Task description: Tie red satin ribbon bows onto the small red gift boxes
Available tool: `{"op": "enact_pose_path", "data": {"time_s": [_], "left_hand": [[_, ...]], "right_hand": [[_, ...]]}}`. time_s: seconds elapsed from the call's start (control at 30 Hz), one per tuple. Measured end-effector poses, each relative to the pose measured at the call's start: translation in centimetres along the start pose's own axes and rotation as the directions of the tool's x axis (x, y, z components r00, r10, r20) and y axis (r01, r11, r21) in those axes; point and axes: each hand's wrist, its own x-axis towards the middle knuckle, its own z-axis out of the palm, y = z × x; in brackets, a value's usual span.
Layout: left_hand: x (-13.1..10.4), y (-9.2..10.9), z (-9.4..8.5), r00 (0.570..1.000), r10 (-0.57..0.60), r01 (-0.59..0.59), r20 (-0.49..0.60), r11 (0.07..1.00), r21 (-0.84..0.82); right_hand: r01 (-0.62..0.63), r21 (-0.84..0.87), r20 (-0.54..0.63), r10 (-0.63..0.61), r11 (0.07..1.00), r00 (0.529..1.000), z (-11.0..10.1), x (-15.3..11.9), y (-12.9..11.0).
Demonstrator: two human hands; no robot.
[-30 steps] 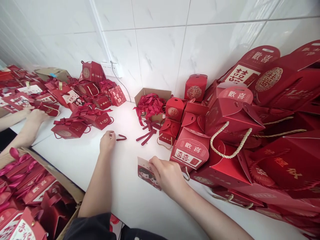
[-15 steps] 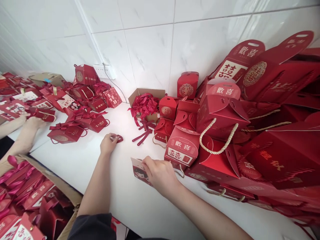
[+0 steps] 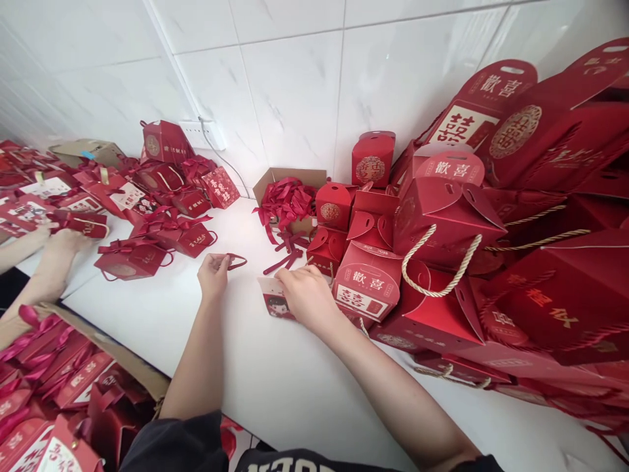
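Over the middle of the white table, my left hand (image 3: 214,272) pinches a small dark red strap (image 3: 238,262) that forms a narrow loop. My right hand (image 3: 305,292) is closed on a red and white card (image 3: 276,299) with a cartoon face printed on it. Just beyond my right hand lie more dark red straps (image 3: 284,254). A pink-red box (image 3: 366,282) with white lettering stands directly right of my right hand.
An open carton of red ribbons (image 3: 287,200) stands by the wall. Red gift boxes (image 3: 442,229) are piled on the right, others (image 3: 132,259) on the left. A co-worker's hands (image 3: 63,249) hold a box far left. A full carton (image 3: 142,377) is at the lower left.
My right hand has moved away from me with the card, nearer the loose straps. The strap in my left hand now shows as a wider loop. The view has shifted slightly.
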Motion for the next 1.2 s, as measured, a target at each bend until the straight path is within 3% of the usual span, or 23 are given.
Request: {"op": "enact_pose_path", "data": {"time_s": [0.13,0.3,0.37,0.43,0.5,0.57,0.63,0.7,0.77,0.87,0.93,1.0,1.1,1.13,1.2], "left_hand": [[0.1,4.2,-1.0,0.998,0.051,-0.057,-0.049,0.988,-0.143],[-0.6,13.3,-2.9,0.976,0.214,-0.201,0.029,0.951,-0.235],[-2.0,17.0,-3.4,0.937,0.337,-0.311,0.090,0.924,-0.221],[-3.8,19.9,-3.6,0.875,0.452,-0.431,0.173,0.890,-0.146],[-5.5,21.7,-3.5,0.811,0.523,-0.521,0.260,0.849,-0.085],[-6.5,22.6,-3.1,0.767,0.558,-0.562,0.315,0.822,-0.087],[-6.7,22.7,-2.5,0.762,0.549,-0.516,0.344,0.835,-0.191],[-6.4,22.5,-2.0,0.767,0.493,-0.377,0.411,0.864,-0.333],[-6.0,22.3,-1.6,0.735,0.431,-0.218,0.523,0.881,-0.420],[-5.7,22.1,-1.1,0.689,0.376,-0.081,0.620,0.890,-0.450],[-5.9,22.1,-0.9,0.707,0.352,-0.054,0.613,0.892,-0.449],[-6.2,22.0,-0.7,0.744,0.355,-0.088,0.566,0.892,-0.443],[-7.0,22.2,-0.6,0.806,0.436,-0.278,0.400,0.876,-0.395],[-7.3,22.4,-0.7,0.810,0.475,-0.356,0.343,0.864,-0.355],[-7.9,22.6,-0.8,0.773,0.574,-0.508,0.271,0.815,-0.279]], "right_hand": [[0.010,0.081,0.007,-0.011,0.997,1.000,0.3,2.2,1.0],[-0.056,0.160,-0.111,0.074,0.985,0.991,-1.9,2.3,-0.1],[-0.088,0.246,-0.208,0.142,0.965,0.968,-3.3,1.5,-1.3],[-0.053,0.508,-0.295,0.232,0.860,0.927,-4.5,0.7,-2.1],[-0.009,0.638,-0.312,0.269,0.770,0.911,-5.2,0.2,-2.5],[0.010,0.684,-0.315,0.283,0.730,0.906,-5.3,0.1,-2.4],[0.012,0.730,-0.310,0.315,0.683,0.897,-5.1,0.1,-2.2],[0.008,0.784,-0.291,0.355,0.621,0.888,-4.8,0.2,-2.0],[0.011,0.816,-0.277,0.375,0.578,0.885,-4.7,0.0,-1.9],[0.008,0.790,-0.286,0.357,0.613,0.889,-4.9,-0.5,-1.9],[0.010,0.711,-0.324,0.315,0.703,0.892,-5.2,-1.0,-1.7],[0.016,0.557,-0.414,0.261,0.831,0.872,-5.7,-1.4,-1.7],[0.007,0.307,-0.543,0.169,0.952,0.822,-6.7,-1.9,-1.8],[0.007,0.293,-0.545,0.161,0.956,0.822,-7.0,-2.1,-2.0],[0.016,0.396,-0.490,0.197,0.918,0.849,-7.7,-2.3,-2.3]]}}
